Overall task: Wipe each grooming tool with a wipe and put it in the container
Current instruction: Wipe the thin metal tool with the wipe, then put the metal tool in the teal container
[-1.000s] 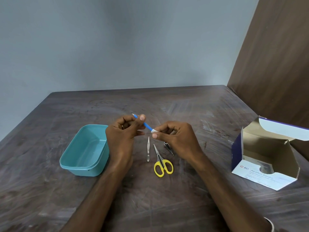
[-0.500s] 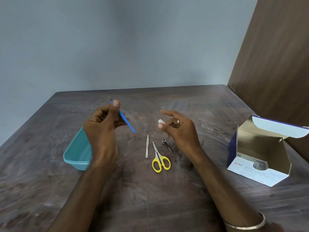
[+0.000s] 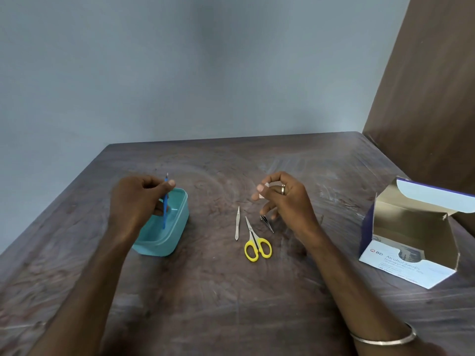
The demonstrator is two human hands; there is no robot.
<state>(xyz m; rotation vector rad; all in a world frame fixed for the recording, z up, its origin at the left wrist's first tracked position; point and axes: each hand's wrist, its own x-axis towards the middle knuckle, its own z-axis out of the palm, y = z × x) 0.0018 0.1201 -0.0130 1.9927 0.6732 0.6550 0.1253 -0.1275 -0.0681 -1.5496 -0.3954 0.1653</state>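
progress is early: a slim blue-handled tool (image 3: 165, 210) is pinched by the left hand (image 3: 136, 204) over the teal plastic container (image 3: 177, 228) at 9 o'clock; a white wipe (image 3: 264, 188) is pinched by the right hand (image 3: 285, 201); steel tweezers (image 3: 237, 223), yellow-handled scissors (image 3: 254, 242) and clippers (image 3: 266, 223) (centre) are left unwiped.

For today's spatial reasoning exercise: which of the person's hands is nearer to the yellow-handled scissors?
The right hand. It hovers just above and right of the scissors, pinching a wipe. The left hand is farther left, over the teal container, holding a blue tool.
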